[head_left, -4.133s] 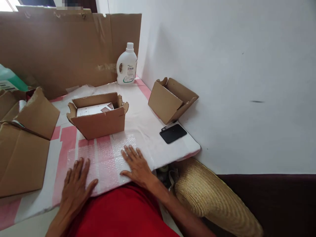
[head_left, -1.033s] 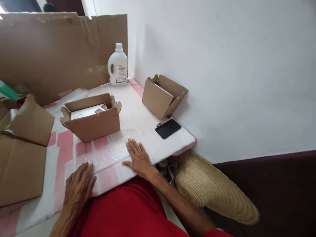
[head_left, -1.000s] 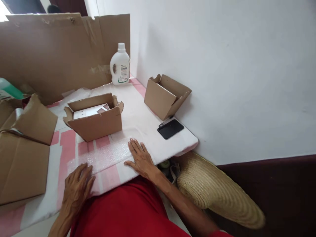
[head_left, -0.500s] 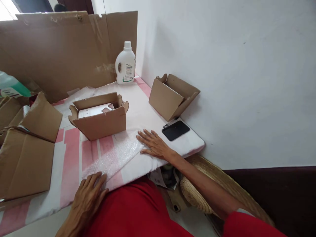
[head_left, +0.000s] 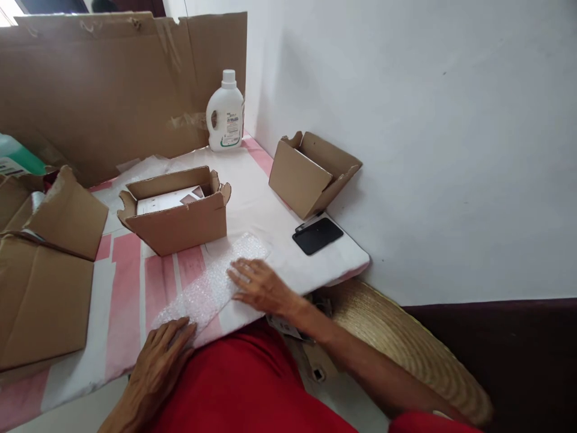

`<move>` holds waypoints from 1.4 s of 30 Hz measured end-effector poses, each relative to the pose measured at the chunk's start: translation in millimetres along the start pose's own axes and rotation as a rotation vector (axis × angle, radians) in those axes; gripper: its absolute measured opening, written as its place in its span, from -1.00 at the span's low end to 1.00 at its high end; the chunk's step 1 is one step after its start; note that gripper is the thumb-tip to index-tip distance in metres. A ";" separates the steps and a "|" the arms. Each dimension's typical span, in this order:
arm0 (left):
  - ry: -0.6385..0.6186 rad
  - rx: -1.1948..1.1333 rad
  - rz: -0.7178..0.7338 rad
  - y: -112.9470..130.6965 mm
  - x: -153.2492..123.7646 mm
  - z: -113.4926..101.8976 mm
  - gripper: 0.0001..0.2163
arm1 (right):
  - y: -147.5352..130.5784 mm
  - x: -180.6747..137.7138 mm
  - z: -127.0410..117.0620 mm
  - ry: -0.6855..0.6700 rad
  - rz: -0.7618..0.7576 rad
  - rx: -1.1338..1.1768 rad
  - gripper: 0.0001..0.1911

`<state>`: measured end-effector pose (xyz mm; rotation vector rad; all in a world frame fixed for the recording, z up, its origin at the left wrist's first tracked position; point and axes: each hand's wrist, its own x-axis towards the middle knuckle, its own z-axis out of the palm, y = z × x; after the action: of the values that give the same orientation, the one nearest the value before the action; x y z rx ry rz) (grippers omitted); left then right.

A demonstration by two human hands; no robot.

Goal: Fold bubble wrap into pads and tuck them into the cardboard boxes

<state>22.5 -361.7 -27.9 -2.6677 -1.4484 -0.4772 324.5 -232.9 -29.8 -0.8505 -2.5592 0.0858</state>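
Observation:
A strip of clear bubble wrap [head_left: 208, 293] lies flat and slantwise along the table's front edge. My left hand [head_left: 163, 352] rests on its near left end, fingers stretched out and holding nothing. Toward the other end, my right hand [head_left: 259, 285] lies on the wrap with its fingers apart. Just behind the wrap stands an open cardboard box [head_left: 192, 225] with a white printed carton [head_left: 164, 202] inside. A black phone [head_left: 318, 236] lies to the right of my right hand.
A second open cardboard box [head_left: 306, 177] leans by the wall. A white jug [head_left: 226, 117] stands before a tall cardboard sheet [head_left: 112, 90]. Larger open boxes [head_left: 42, 300] fill the left side, with a green-liquid bottle [head_left: 18, 157] behind. A woven straw item [head_left: 396, 343] is below the table.
My right hand has slid left and toward me over the bubble wrap, uncovering its far end. My left hand has stayed at the near end. The view has shifted slightly.

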 end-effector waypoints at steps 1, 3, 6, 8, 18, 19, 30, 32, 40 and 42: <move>0.009 -0.016 -0.001 -0.3 0.5 -0.4 -0.69 | -21.5 2.7 4.9 0.017 -0.075 0.017 -0.69; 0.027 -0.046 0.013 -1.2 1.7 -2.0 -0.70 | -58.3 8.1 16.0 0.034 -0.212 0.027 -0.74; 0.073 -0.076 0.032 -1.0 6.7 -6.4 -0.75 | -90.0 15.7 30.6 0.066 -0.268 0.014 -0.76; 0.117 -0.091 0.042 1.6 12.8 -10.0 -0.79 | -96.6 19.3 37.4 0.070 -0.227 -0.002 -0.77; 0.014 -0.385 -0.123 -4.3 23.1 -28.3 -0.45 | -87.7 -18.2 46.5 0.204 0.115 0.457 -0.76; -0.028 -0.439 -0.153 -8.4 22.7 -29.0 -0.48 | -88.1 -23.9 44.0 0.244 0.183 0.564 -0.76; 0.146 -0.652 -0.370 5.1 64.1 12.1 -0.77 | -90.7 -32.7 16.6 0.357 0.718 0.691 -0.65; 0.131 -0.630 -0.403 11.2 71.1 19.3 -0.75 | -89.2 -33.8 18.4 0.385 0.743 0.591 -0.67; 0.090 -0.459 -0.478 24.1 75.3 42.9 -0.73 | -87.2 -34.0 27.6 0.320 0.811 0.326 -0.80; 0.098 -0.424 -0.486 25.0 73.7 46.7 -0.74 | -87.9 -31.6 27.5 0.296 0.827 0.297 -0.78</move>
<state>91.7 -306.5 -47.8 -2.4919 -2.1770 -1.0378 286.6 -320.3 -49.9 -1.5897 -1.7242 0.5262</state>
